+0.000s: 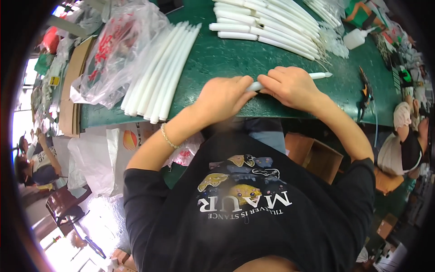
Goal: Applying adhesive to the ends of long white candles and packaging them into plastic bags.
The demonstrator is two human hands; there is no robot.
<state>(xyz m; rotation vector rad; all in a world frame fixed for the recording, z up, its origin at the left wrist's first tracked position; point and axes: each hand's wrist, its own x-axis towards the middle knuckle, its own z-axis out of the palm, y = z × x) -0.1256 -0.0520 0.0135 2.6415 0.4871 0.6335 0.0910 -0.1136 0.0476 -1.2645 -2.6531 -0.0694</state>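
Note:
Near the front edge of the green table I hold a white taper candle crosswise, its pointed, flame-shaped tip sticking out to the right. My left hand is closed around the candle's left end, thumb and fingers pinching it. Just beside it, my right hand wraps the candle farther along, and a short bluish-white stretch shows between the two hands. What lies under the fingers is hidden. Left of my hands rests a bundle of white taper candles, side by side. Beyond my hands lies a stack of shorter white candle tubes.
A clear plastic bag with red print lies at the table's left. On the right are a white squeeze bottle, small clear pieces and cutters with orange parts. A cardboard box stands below the edge. Other people sit at both sides.

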